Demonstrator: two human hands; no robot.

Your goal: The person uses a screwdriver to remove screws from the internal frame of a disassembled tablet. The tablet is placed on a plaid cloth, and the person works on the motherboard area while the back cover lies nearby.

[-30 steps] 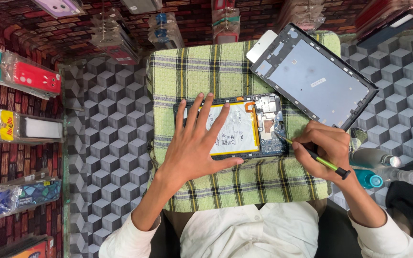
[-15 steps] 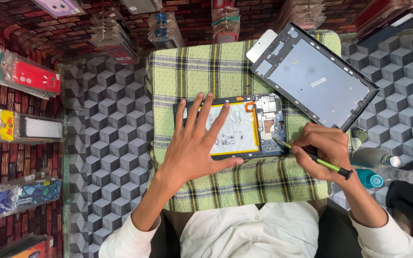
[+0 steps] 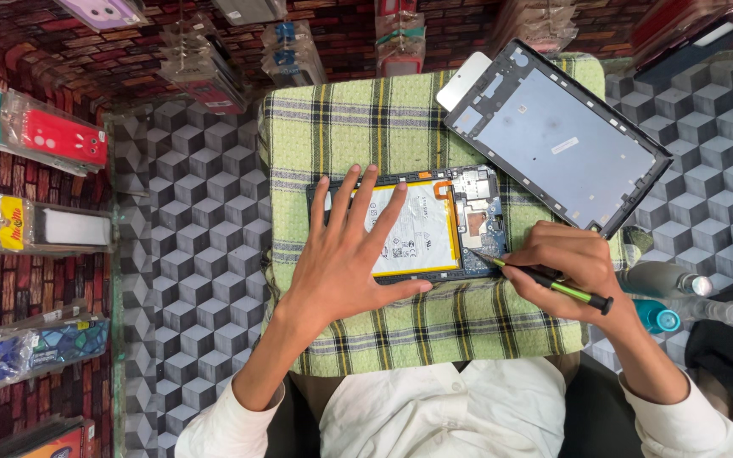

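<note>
Here, left hand (image 3: 345, 259) flat – open – on opened tablet (image 3: 422, 225), right grip (image 3: 574, 267) pinching screwdriver (image 3: 545, 282).

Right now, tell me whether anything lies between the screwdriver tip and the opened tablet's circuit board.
Nothing visible does. The right hand holds the screwdriver with its tip at the circuit board of the opened tablet. The left hand lies flat on the battery, clear of the tip.

Since one second ago, the right hand (image 3: 583, 276) has moved the screwdriver (image 3: 545, 281) a little toward 9 o'clock. Its tip was near the edge of the opened tablet (image 3: 477, 220); now it touches the circuit board's lower corner.
</note>
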